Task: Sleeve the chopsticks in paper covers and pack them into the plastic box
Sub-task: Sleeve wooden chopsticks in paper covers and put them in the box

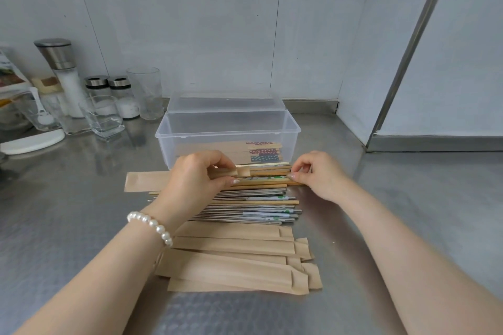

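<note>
Chopsticks [253,200] on steel counter [408,212]

Brushed steel counter [408,212], faintly embossed, dull sheen — matt brown paper sleeves [234,261] stacked on it. Chopsticks [253,207]: some shiny metal, some plain wood. Clear smooth plastic box [228,128] — glossy white wall tiles [177,35] behind.
</note>
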Motion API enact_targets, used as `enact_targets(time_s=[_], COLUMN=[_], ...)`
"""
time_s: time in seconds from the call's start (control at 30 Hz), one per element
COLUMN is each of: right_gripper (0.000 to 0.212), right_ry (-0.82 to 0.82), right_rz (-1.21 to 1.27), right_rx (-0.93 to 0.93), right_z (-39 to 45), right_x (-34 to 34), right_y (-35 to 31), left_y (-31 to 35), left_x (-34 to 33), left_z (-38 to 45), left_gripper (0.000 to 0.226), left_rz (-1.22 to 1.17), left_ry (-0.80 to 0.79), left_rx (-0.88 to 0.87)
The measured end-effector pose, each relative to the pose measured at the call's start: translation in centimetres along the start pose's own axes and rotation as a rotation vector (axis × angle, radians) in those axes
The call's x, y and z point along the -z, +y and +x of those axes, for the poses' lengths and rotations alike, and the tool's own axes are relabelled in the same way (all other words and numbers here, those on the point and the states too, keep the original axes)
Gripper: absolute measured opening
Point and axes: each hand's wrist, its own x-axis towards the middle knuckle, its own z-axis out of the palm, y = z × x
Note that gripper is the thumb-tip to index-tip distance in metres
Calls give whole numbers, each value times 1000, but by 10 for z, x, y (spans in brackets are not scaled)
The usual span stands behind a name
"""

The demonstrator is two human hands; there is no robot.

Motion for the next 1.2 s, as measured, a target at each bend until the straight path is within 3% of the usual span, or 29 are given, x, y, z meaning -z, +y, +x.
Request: enact_targets(time_s=[0.1,0.4,0.6,0.7,0.97,1.2], right_gripper=[22,17,19,19,20,13], right_ry=[-93,-376,-425,-369,61,294], right_rz=[28,17,-53,91,659,1231], right_rx=[-49,-70,-60,-70,-77,-171], right_z=[-3,-9,-11,-15,-11,-7], right_x=[3,16,17,19,31,42], right_y=[0,-7,-10,-10,-3,3], left_y=[0,0,1,1,1,-1], left_x=[0,0,-2,-2,-2,-3], left_z=[-1,-1,-2,-2,-2,-1], left_gripper=[17,18,18,18,17,17], left_rz=[9,-4,4,1,12,28], left_ry=[-6,-27,-60,-59,-71,-77], left_rx=[-7,-7,-4,-7,-16,-20])
